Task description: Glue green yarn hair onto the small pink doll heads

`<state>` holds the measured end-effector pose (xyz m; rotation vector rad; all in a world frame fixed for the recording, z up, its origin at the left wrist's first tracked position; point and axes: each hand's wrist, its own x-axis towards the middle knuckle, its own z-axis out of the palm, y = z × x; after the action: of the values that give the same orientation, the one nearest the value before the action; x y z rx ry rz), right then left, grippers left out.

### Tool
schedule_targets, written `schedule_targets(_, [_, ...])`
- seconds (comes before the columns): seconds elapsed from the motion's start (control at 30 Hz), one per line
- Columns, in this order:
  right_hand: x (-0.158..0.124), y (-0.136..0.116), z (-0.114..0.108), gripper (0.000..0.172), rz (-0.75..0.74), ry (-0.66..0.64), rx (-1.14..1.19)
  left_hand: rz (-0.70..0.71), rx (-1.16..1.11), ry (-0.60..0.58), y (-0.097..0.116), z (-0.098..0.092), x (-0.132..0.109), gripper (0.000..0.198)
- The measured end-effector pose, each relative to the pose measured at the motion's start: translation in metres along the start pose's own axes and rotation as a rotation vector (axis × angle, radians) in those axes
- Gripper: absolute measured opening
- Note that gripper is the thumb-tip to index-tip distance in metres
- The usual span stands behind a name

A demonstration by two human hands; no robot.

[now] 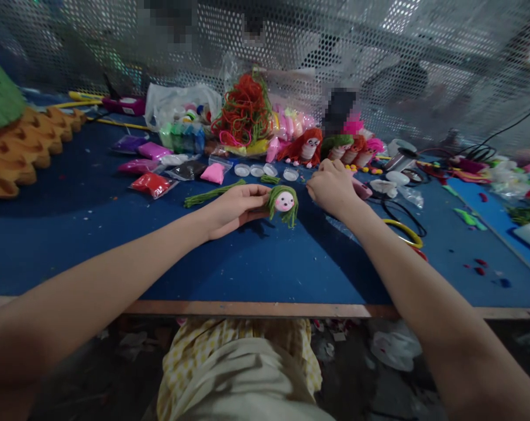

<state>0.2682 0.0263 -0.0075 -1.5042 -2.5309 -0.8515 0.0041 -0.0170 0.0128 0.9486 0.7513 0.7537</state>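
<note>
My left hand [243,207] is closed on a small doll head [285,202] and holds it above the blue table. The head has a pale round face with pink cheeks and green yarn hair. Behind my left wrist lies a bundle of green yarn [212,194]. My right hand [333,184] is apart from the head, to its right, with its fingers curled downward; what they hold, if anything, is hidden. A pink tool [361,188] lies just beside that hand, partly covered. Small clear round lids [257,170] sit behind the doll head.
Along the back stand yarn-haired dolls [309,147], a tangle of red and green yarn [245,108] and a bag of small parts [183,105]. Clay packets [153,184] lie left. An orange egg tray [28,146] is far left; a yellow ring [405,233] lies right.
</note>
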Motion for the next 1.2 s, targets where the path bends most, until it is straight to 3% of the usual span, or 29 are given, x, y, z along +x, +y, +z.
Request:
schedule_targets(0.3, [0.002, -0.002, -0.002, 0.034, 0.012, -0.011, 0.018, 0.010, 0.022, -0.025, -0.003, -0.005, 0.004, 0.007])
schedule_targets(0.53, [0.005, 0.004, -0.006, 0.033, 0.121, -0.124, 0.066, 0.002, 0.021, -0.032, -0.004, -0.006, 0.004, 0.008])
schedule_targets(0.73, [-0.018, 0.047, -0.003, 0.042, 0.247, 0.127, 0.110, 0.002, 0.026, -0.037, -0.004, -0.007, 0.004, 0.008])
schedule_targets(0.8, [-0.026, 0.055, -0.004, 0.039, 0.266, 0.126, 0.145, 0.002, 0.028, -0.037, -0.004, -0.007, 0.004, 0.004])
schedule_targets(1.0, [-0.025, 0.041, -0.003, 0.030, 0.093, -0.039, 0.176, 0.012, 0.039, -0.035, -0.003, -0.007, 0.003, 0.005])
schedule_targets(1.2, [-0.018, 0.029, -0.004, 0.029, -0.027, -0.059, 0.083, 0.007, 0.045, -0.023, -0.001, -0.004, 0.001, 0.007])
